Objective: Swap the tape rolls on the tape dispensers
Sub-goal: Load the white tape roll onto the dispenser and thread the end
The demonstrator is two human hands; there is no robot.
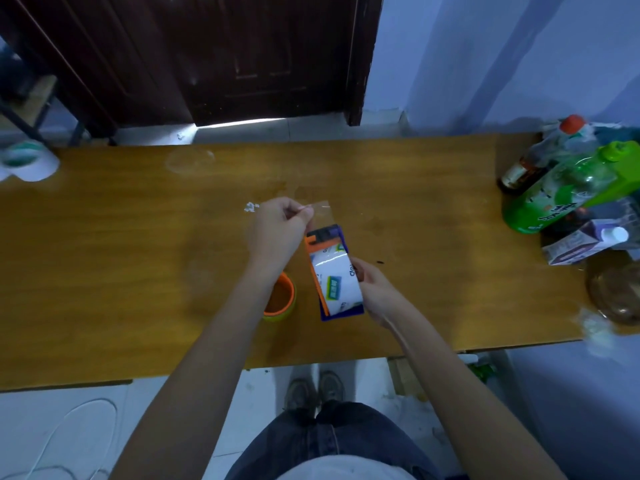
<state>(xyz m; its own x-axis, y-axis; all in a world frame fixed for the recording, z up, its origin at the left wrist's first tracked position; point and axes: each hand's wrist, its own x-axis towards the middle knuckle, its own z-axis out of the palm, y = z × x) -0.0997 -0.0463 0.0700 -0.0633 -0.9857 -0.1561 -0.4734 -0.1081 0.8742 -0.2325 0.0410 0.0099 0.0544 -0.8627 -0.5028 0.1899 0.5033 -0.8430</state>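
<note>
Over table (pixel 138 258), left hand (pixel 277 226) pinches tape (pixel 320 211).

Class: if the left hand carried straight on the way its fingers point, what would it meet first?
The left hand points right, pinching the clear tape strip; beyond lies bare wooden table, probably free until the green bottle.

My feed is dim with a bluish cast. The brightest spot is daylight leaking under the dark door (pixel 221 57), and a pale glare patch lies near the far edge of the wooden table (pixel 104 254). The wide lens bows that table's edges. Bottles (pixel 568 181) at its right end look smeared; shadows are soft throughout.
</note>
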